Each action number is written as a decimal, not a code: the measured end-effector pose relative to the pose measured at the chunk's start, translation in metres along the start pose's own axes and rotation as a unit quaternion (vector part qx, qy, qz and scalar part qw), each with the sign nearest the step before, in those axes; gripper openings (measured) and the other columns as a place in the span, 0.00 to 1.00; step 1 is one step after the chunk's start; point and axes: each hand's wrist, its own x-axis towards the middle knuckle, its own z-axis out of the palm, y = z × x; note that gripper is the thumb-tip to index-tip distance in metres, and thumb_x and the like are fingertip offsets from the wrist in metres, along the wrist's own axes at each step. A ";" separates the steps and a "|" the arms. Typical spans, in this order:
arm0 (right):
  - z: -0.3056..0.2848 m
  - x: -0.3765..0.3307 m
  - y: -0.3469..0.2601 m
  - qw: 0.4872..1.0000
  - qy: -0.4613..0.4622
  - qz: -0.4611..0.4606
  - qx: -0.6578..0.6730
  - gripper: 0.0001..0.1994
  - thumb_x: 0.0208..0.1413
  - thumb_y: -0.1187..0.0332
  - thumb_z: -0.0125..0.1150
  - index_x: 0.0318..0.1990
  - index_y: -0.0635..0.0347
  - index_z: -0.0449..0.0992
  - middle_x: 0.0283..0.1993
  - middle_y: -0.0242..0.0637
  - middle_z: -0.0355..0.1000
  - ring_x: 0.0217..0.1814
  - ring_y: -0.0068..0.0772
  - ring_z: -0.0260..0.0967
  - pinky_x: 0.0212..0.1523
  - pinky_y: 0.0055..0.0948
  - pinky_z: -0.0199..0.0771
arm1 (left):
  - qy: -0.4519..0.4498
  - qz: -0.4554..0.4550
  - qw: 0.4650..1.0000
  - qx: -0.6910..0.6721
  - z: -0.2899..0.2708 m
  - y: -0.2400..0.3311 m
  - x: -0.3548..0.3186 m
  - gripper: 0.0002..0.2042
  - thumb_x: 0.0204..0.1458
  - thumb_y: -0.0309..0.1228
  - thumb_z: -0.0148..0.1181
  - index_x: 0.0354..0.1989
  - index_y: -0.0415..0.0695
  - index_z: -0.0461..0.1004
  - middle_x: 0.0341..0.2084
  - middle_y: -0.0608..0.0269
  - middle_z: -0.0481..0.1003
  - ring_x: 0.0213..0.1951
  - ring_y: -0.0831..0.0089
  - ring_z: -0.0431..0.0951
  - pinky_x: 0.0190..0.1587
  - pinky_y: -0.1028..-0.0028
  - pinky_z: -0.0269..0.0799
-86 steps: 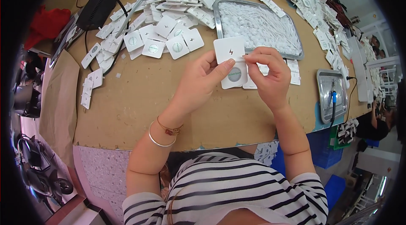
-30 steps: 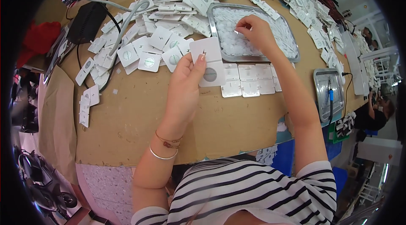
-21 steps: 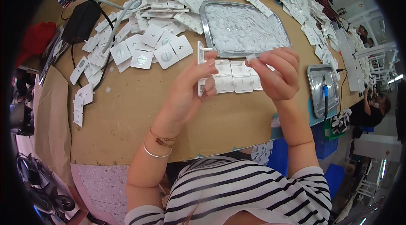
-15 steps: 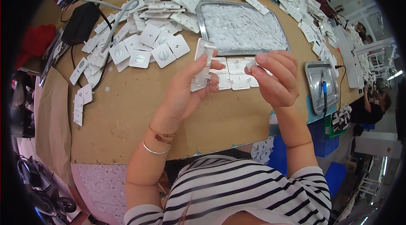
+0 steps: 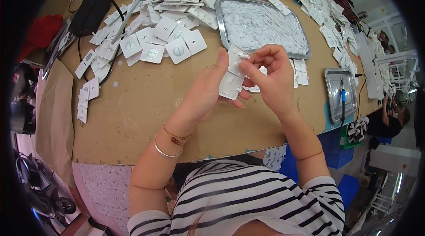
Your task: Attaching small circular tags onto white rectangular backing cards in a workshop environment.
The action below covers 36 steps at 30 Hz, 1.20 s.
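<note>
My left hand (image 5: 201, 87) grips a long white plastic panel (image 5: 230, 85) by its edge, thumb up along the near side and fingers behind. The panel is tilted, its inner face with small posts turned up. My right hand (image 5: 276, 76) is closed in a pinch, its thumb and fingertips against the upper half of the panel. A small white plastic piece in that pinch is mostly hidden by the fingers. Behind my right hand, several similar white panels (image 5: 301, 73) lie on the table in a row, partly covered.
A metal tray (image 5: 220, 19) heaped with small white plastic parts stands beyond my hands. Piles of white panels (image 5: 177, 51) spread across the back and left. At right, a smaller metal tray (image 5: 329, 94) holds a blue-handled tool (image 5: 343, 96) with a cord. Black adapter (image 5: 90, 13) and cables lie far left.
My right hand has moved left with the small white piece and now meets the panel. My left hand has moved slightly right, turning the panel's inner face up. The whole view has shifted slightly.
</note>
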 end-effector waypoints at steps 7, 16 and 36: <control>0.005 0.001 0.005 1.000 0.026 0.009 0.008 0.18 0.45 0.78 0.65 0.40 0.63 0.62 0.34 0.34 0.69 0.34 0.20 0.66 0.37 0.18 0.69 | 0.014 0.002 0.999 0.040 0.000 -0.001 -0.001 0.36 0.56 0.60 0.31 0.45 0.34 0.69 0.30 0.55 0.75 0.28 0.74 0.78 0.22 0.77 0.75; -0.008 0.003 0.008 0.992 -0.024 0.104 0.062 0.20 0.45 0.76 0.65 0.45 0.66 0.64 0.36 0.36 0.71 0.37 0.21 0.68 0.39 0.20 0.69 | 0.035 0.070 0.970 0.231 -0.010 -0.004 0.002 0.28 0.59 0.52 0.37 0.38 0.34 0.71 0.27 0.56 0.75 0.25 0.76 0.76 0.22 0.79 0.73; -0.064 0.045 0.019 0.965 0.079 -0.022 -0.247 0.10 0.53 0.68 0.58 0.40 0.64 0.75 0.33 0.35 0.75 0.35 0.22 0.70 0.37 0.22 0.69 | 0.338 0.349 0.393 0.781 -0.071 0.022 0.016 0.17 0.45 0.42 0.62 0.32 0.39 0.73 0.28 0.53 0.72 0.31 0.60 0.74 0.30 0.64 0.67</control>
